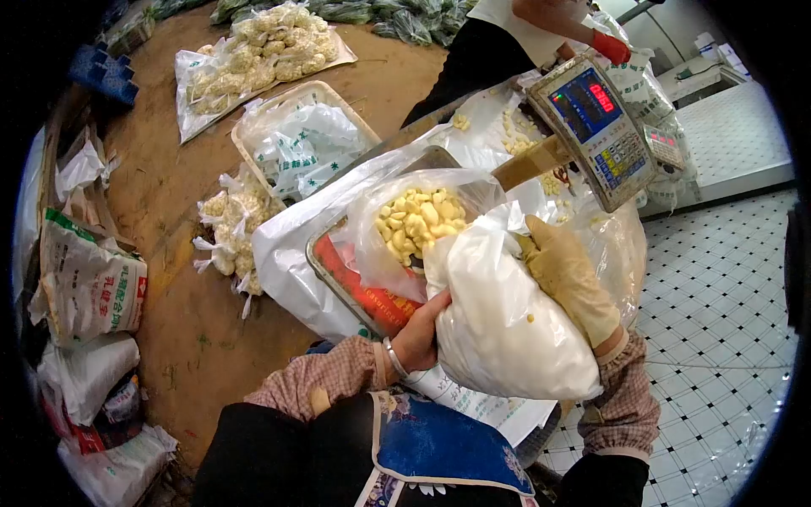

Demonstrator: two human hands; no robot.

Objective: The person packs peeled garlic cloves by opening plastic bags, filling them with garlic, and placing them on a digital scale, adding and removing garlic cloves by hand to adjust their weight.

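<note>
A full white plastic bag (pixel 507 313) is tilted between my two hands, its mouth toward an open clear bag (pixel 372 207). My left hand (pixel 416 334), bare with a bracelet at the wrist, grips its lower left side. On the other side, my right hand (pixel 576 279) in a pale rubber glove is wrapped around its upper edge. Peeled garlic cloves (pixel 418 221) fill the clear bag, which rests on the pan of a weighing scale (pixel 591 131) with red lit digits. What the white bag holds is hidden; a small yellowish spot shows on its front.
Bagged garlic (pixel 270 46) is heaped on the brown floor behind. A cream crate (pixel 359 127) holds plastic bags, with tied bags of garlic (pixel 230 228) beside it. Printed sacks (pixel 93 270) line the left. Another person's red-gloved hand (pixel 610 47) is at the back right.
</note>
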